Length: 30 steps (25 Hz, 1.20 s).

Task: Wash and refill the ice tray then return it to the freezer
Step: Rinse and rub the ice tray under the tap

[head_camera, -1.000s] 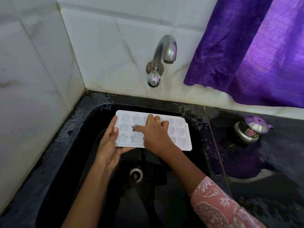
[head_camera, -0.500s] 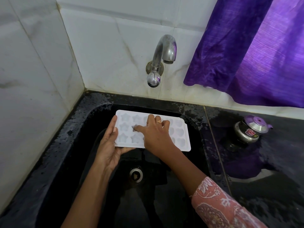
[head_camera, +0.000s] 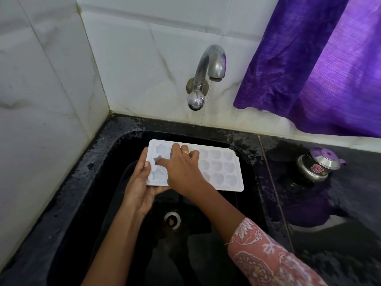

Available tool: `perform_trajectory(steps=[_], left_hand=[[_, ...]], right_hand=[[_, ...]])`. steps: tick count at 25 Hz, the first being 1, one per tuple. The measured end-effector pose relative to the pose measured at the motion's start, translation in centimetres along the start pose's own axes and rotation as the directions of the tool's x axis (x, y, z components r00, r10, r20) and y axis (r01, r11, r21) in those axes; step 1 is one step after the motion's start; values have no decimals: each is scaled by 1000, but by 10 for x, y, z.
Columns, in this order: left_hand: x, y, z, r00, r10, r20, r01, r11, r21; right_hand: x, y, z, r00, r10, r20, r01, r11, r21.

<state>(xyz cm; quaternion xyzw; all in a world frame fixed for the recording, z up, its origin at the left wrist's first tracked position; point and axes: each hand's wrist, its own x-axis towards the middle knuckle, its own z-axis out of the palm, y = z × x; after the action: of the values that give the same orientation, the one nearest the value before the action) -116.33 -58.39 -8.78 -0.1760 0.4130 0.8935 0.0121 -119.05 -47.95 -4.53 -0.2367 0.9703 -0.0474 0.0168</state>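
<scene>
**A:** where's the ice tray (head_camera: 218, 168) at rn?

**B:** over the sink (head_camera: 115, 153), under the tap (head_camera: 208, 69). The left hand (head_camera: 140, 186) has a grip on its left end, thumb on top. The right hand (head_camera: 183, 170) is just beside it with no grip on anything, one finger poking into the tray.

A home kitchen, seen from my head camera: the sink corner.

I look down into a black sink (head_camera: 107, 182) with a steel drain (head_camera: 172, 219), set in a wet black counter (head_camera: 350, 234). A curved metal tap (head_camera: 208, 67) comes out of white veined wall tiles (head_camera: 134, 58). A purple curtain (head_camera: 319, 69) hangs at the right, a small lidded steel pot (head_camera: 317, 166) stands on the counter, and a white ice tray (head_camera: 222, 168) is over the basin.
</scene>
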Motion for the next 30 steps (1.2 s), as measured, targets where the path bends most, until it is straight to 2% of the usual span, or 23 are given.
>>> perform_trajectory(steps=[4,10,17,21,25,27,30], left_hand=[[-1,1,-2,1000,7,-4,-7,1000,-1],[-1,4,-1,1000,5,-21,-5,1000,-24],[-2,6,-5,999,13,-29,-13,1000,-11],[-2,9,-8,999,5,-50,-7,1000,-30],[-1,11,-17,998,-1,-61,0,1000,-14],[-1,12,-19,998,0,-71,-1,1000,-11],[0,12,-21,997,-6,-73,6,1000,-3]], right_hand=[[1,1,0,1000,-15,14,15,1000,-1],[3,-6,3,998,-8,-56,4,998,-63],[-3,-6,-4,999,14,-30,-13,998,55],[-32,27,-12,975,204,-91,-189,970,151],[-74,69,-8,882,446,-152,-416,888,195],[-89,77,-3,853,502,-145,-476,861,181],[-100,78,6,858,504,-101,-486,859,157]])
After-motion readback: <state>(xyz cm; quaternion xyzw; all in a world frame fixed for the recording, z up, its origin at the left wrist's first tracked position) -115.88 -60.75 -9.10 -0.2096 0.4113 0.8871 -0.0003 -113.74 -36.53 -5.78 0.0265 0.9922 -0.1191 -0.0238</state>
